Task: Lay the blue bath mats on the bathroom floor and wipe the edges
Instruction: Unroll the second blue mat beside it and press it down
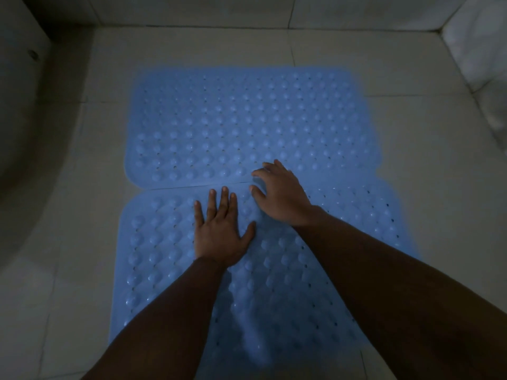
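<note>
Two blue bath mats with raised bumps and small holes lie flat on the tiled floor, meeting edge to edge across the middle. The far mat [247, 119] lies nearer the back wall. The near mat [315, 270] runs toward me under my arms. My left hand [219, 231] presses flat on the near mat just below the seam, fingers straight and spread. My right hand [279, 196] lies across the seam, fingers bent, fingertips touching the far mat's near edge. I see no cloth.
Pale floor tiles [439, 174] surround the mats. A curved white fixture [24, 133] fills the left side. Tiled walls [219, 9] close the back and the right corner. The light is dim.
</note>
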`<state>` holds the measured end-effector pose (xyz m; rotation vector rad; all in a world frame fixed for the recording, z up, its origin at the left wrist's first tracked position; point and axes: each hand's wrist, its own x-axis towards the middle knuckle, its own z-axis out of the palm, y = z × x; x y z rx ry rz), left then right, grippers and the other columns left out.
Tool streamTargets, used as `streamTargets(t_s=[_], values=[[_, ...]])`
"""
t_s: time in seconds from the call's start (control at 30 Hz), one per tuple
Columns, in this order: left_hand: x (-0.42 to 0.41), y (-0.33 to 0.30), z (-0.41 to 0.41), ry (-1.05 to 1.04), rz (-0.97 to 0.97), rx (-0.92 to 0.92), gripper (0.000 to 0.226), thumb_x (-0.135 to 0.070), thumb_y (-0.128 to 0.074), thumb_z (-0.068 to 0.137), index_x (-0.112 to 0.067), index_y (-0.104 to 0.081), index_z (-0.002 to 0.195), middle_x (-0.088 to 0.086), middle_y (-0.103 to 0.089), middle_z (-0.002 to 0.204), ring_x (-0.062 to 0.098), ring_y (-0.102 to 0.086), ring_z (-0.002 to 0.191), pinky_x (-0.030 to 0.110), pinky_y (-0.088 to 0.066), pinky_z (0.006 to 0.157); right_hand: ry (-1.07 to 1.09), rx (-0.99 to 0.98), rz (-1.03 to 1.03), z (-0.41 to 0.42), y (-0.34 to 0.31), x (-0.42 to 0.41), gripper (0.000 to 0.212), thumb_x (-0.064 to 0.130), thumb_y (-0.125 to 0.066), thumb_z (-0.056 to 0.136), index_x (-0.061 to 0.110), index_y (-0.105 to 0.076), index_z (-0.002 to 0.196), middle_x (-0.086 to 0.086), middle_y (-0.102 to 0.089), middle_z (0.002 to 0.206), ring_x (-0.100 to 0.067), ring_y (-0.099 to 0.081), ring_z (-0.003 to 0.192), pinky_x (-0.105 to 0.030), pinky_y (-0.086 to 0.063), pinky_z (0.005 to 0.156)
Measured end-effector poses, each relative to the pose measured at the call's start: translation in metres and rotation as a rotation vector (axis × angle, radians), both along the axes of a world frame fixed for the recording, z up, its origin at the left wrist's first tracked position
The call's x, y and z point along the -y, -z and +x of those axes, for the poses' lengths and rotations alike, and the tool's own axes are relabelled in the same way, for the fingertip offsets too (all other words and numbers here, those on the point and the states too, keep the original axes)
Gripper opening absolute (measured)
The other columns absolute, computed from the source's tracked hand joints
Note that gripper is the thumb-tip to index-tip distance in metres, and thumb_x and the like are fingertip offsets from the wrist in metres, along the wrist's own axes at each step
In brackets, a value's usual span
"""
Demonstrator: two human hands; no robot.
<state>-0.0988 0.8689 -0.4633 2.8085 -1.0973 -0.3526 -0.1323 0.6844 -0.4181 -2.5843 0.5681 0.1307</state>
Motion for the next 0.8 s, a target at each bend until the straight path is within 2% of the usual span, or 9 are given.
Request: streamTargets(t_s=[0.1,0.17,0.23,0.3,0.37,0.47,0.6,0.73,0.8], values=[[0.003,-0.013,0.005,-0.045,-0.05,-0.016,0.075,-0.061,-0.025,0.096,-0.019,-0.033,0.158,0.0,-0.024,0.168,0.027,-0.009,0.158,0.058,-0.008,0.125,0.0,-0.137,-0.065,0.0,-0.005,-0.004,0.052,0.048,-0.046,0.099,0.021,-0.045,0.143,-0.008,-0.041,0.154,-0.03,-0.025,0.15,-0.059,-0.025,0.118],[0.007,-0.022,0.012,-0.11,-0.141,0.001,0.065,-0.05,-0.034,0.094,-0.018,-0.051,0.147,-0.001,-0.047,0.157,0.027,-0.03,0.152,0.057,-0.024,0.119,0.0,-0.197,-0.08,-0.007,-0.003,-0.013,0.056,0.046,-0.041,0.101,0.018,-0.037,0.149,-0.01,-0.029,0.161,-0.031,-0.015,0.154,-0.059,-0.018,0.121],[0.009,-0.025,0.015,-0.127,-0.181,0.026,0.057,-0.042,-0.041,0.093,-0.017,-0.056,0.142,0.0,-0.057,0.147,0.029,-0.038,0.146,0.056,-0.031,0.115,-0.025,-0.216,-0.122,-0.022,0.006,-0.025,0.063,0.046,-0.033,0.103,0.013,-0.027,0.156,-0.011,-0.018,0.167,-0.031,-0.007,0.156,-0.059,-0.013,0.123],[0.008,-0.026,0.017,-0.109,-0.16,0.037,0.055,-0.037,-0.045,0.094,-0.016,-0.053,0.145,0.001,-0.055,0.148,0.03,-0.035,0.148,0.056,-0.032,0.115,-0.054,-0.207,-0.178,-0.036,0.02,-0.034,0.069,0.05,-0.023,0.102,0.011,-0.019,0.159,-0.011,-0.012,0.169,-0.03,-0.005,0.156,-0.059,-0.013,0.123],[0.002,-0.026,0.021,-0.091,-0.108,0.048,0.057,-0.036,-0.05,0.095,-0.016,-0.048,0.149,0.002,-0.05,0.153,0.031,-0.028,0.151,0.057,-0.028,0.117,-0.063,-0.205,-0.196,-0.043,0.033,-0.036,0.071,0.052,-0.026,0.103,0.012,-0.014,0.16,-0.01,-0.005,0.17,-0.027,-0.001,0.157,-0.059,-0.01,0.123],[-0.006,-0.024,0.023,-0.086,-0.025,0.048,0.061,-0.04,-0.044,0.095,-0.018,-0.044,0.152,0.004,-0.042,0.159,0.033,-0.021,0.154,0.06,-0.023,0.119,-0.054,-0.133,-0.266,-0.051,0.044,-0.042,0.079,0.061,-0.027,0.1,0.01,-0.015,0.16,-0.01,-0.008,0.17,-0.025,-0.001,0.157,-0.057,-0.01,0.124],[-0.001,-0.019,0.018,-0.109,-0.063,0.073,0.059,-0.041,-0.043,0.098,-0.019,-0.042,0.153,0.006,-0.034,0.164,0.036,-0.014,0.156,0.06,-0.021,0.121,-0.02,-0.043,-0.348,-0.052,0.055,-0.043,0.082,0.063,-0.027,0.099,0.009,-0.018,0.16,-0.009,-0.01,0.169,-0.023,-0.002,0.157,-0.054,-0.009,0.125],[0.006,-0.01,0.019,-0.02,-0.035,0.097,0.059,-0.042,-0.041,0.102,-0.021,-0.033,0.157,0.006,-0.02,0.169,0.037,0.004,0.157,0.061,-0.013,0.123,-0.039,-0.073,-0.354,-0.051,0.059,-0.042,0.084,0.066,-0.018,0.098,0.01,-0.015,0.161,-0.008,-0.006,0.17,-0.022,0.002,0.157,-0.054,-0.007,0.125],[0.005,-0.009,0.014,-0.029,-0.03,0.088,0.058,-0.042,-0.036,0.102,-0.021,-0.035,0.156,0.006,-0.022,0.169,0.036,0.003,0.157,0.061,-0.015,0.123,-0.045,-0.1,-0.343,-0.052,0.058,-0.044,0.086,0.067,-0.017,0.098,0.009,-0.012,0.161,-0.008,-0.003,0.17,-0.022,0.004,0.157,-0.054,-0.005,0.125]])
